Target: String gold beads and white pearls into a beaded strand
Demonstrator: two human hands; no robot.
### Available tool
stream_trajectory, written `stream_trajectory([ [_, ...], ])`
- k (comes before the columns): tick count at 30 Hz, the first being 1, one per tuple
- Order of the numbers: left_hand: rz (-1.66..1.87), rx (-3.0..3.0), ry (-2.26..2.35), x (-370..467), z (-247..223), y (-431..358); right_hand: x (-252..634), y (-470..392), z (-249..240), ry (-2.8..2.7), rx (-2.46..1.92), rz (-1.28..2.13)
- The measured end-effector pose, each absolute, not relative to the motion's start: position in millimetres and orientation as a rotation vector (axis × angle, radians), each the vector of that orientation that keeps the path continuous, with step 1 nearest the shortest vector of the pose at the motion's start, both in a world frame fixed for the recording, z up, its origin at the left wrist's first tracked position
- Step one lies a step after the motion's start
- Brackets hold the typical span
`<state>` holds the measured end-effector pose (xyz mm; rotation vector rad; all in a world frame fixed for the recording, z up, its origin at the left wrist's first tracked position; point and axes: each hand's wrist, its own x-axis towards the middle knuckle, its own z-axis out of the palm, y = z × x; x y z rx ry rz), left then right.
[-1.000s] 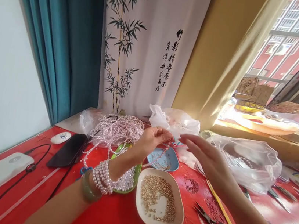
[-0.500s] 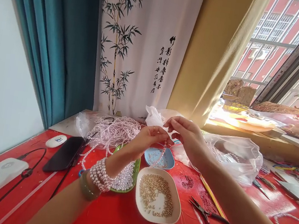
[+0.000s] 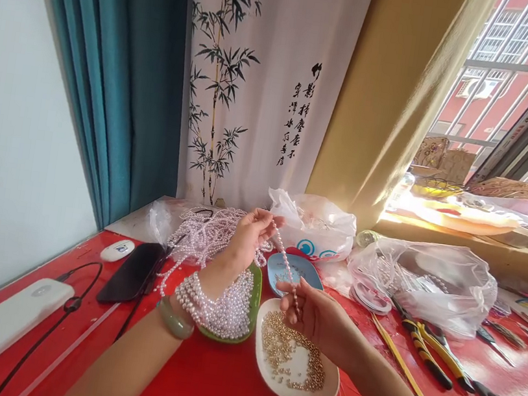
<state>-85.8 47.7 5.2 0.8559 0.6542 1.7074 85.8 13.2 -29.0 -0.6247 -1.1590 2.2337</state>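
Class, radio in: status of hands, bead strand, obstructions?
Left hand higher, right hand lower, both holding bead strand. Strand slants between them, unobstructed. White dish partly hidden by right hand.

Daylight from right-hand window (image 3: 501, 65); glare on sill (image 3: 393, 219); edges stretched

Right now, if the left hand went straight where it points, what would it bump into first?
Probably the white plastic bag ahead of the left hand, though this one view makes the depth between them hard to judge.
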Motion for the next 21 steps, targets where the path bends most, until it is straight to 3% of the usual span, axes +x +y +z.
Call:
stream_trajectory([
  [6, 1.685, 0.764, 0.612, -97.4, -3.4, 55.6, 85.2, 16.2, -31.5, -1.103, -0.772, 2.205],
  [21, 1.691, 0.68, 0.634, -92.5, -12.9, 56.4, 101.1, 13.2, -33.0, -0.994, -0.657, 2.273],
])
